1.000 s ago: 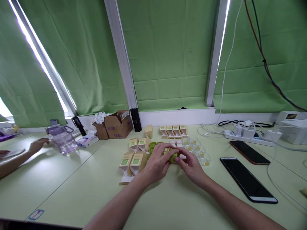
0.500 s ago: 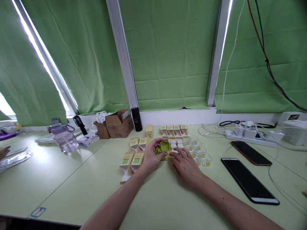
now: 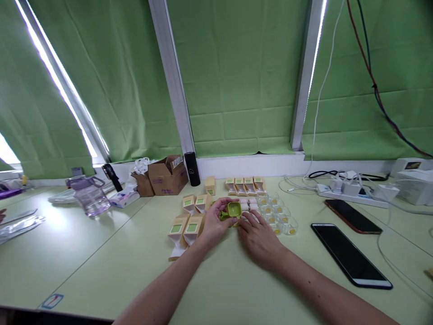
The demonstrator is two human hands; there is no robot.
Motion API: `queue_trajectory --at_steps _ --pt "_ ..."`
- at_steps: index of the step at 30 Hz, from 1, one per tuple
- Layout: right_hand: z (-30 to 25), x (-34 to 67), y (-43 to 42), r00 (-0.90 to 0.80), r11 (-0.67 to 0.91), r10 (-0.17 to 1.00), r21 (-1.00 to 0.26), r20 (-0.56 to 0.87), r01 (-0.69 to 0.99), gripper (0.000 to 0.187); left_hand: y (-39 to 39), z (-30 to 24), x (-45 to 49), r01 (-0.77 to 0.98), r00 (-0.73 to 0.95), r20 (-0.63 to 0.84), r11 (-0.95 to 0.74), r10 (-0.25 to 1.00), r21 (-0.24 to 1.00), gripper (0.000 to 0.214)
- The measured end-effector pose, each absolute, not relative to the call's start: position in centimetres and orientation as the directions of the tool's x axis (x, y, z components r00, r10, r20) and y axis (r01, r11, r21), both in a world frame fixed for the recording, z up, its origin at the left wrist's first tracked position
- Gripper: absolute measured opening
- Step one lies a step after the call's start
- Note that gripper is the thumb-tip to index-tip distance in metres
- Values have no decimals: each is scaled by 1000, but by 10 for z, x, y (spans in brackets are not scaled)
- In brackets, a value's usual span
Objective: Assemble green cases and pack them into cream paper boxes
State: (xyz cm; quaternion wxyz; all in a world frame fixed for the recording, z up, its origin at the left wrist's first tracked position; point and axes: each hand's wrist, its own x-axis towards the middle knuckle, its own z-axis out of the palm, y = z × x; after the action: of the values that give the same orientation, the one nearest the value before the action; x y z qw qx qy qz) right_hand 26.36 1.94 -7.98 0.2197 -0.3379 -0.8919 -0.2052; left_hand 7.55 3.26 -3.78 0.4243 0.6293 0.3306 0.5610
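My left hand (image 3: 216,222) is closed around a small olive-green square container (image 3: 234,208), whose hollow inside faces me. Beside it, my right hand (image 3: 260,239) hovers low over the table with its fingers curled down and pressed together. Its fingertips are partly hidden, so I cannot make out what they hold. Just beyond them sit small pinkish-white pieces (image 3: 253,203) in rows. To the right of these stand several clear plastic cups (image 3: 278,210) with yellow spots at their bottoms. Several small tan cartons with green labels (image 3: 192,226) lie open left of my left hand.
More open cartons (image 3: 248,184) line the back, near a black cylinder (image 3: 192,169) and a cardboard box (image 3: 166,177). A purple bottle (image 3: 91,198) stands left. Two phones (image 3: 352,255) and a power strip (image 3: 352,196) with cables occupy the right. Another person's hand (image 3: 2,215) shows far left.
My right hand has drawn slightly nearer to me and to my left hand. The green container in my left hand has shifted a little to the right.
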Motion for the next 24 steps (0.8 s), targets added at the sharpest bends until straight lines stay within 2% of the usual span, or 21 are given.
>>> queue_trajectory --at_steps 13,17,21,24 --pt "-76 261 18 -690 720 463 218 557 659 19 32 -35 75 -9 104 442 -444 891 896 48" --pt "-76 262 14 -674 769 468 111 572 629 19 31 -34 74 -10 98 449 -450 888 893 48" --pt "-76 262 9 -595 813 446 -24 669 582 18 31 -34 74 0 105 454 -456 885 890 47" --pt "-75 263 7 -523 824 419 -70 742 562 22 31 -34 75 4 105 463 -466 880 885 46"
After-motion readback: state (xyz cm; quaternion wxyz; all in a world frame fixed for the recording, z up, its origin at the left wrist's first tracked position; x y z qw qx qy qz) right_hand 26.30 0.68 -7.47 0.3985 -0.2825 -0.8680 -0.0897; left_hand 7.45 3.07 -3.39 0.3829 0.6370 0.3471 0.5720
